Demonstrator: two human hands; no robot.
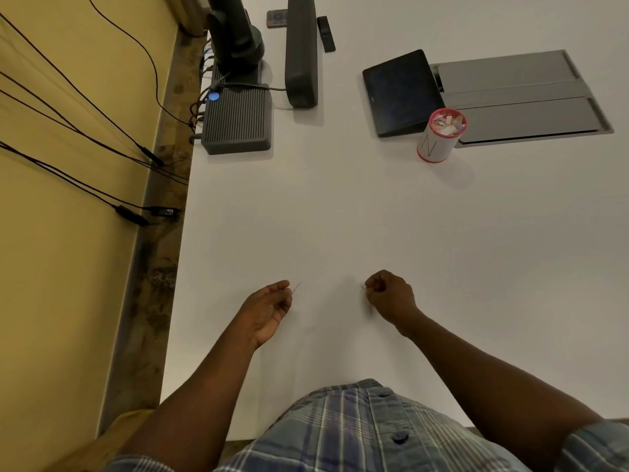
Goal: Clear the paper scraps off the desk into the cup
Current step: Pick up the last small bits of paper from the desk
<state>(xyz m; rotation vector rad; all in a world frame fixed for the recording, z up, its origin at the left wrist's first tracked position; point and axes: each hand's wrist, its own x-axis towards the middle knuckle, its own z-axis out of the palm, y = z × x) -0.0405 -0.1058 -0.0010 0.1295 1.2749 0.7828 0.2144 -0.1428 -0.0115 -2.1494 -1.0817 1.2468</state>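
Two hands rest low over the near part of the white desk (340, 206), a little apart from each other. The left hand (269, 308) is loosely curled with the palm turned inward, thumb and forefinger pinched together on a thin pale sliver (296, 287) that juts from the fingertips; it is too small and faint to tell for sure that it is paper. The right hand (388, 296) is balled into a fist, knuckles up, and a tiny pale bit shows at its fingertips; whether it grips a scrap cannot be told. Well away from both hands, toward the far right of the desk, stands the cup (439, 137), white with a red rim and base, upright and filled almost to the top with pink and white paper scraps (448, 123). The cup sits just beside a dark tablet (401, 93) and against the edge of a grey panel (531, 97) set in the desk. A ribbed dark box (238, 120) lies at the far left.
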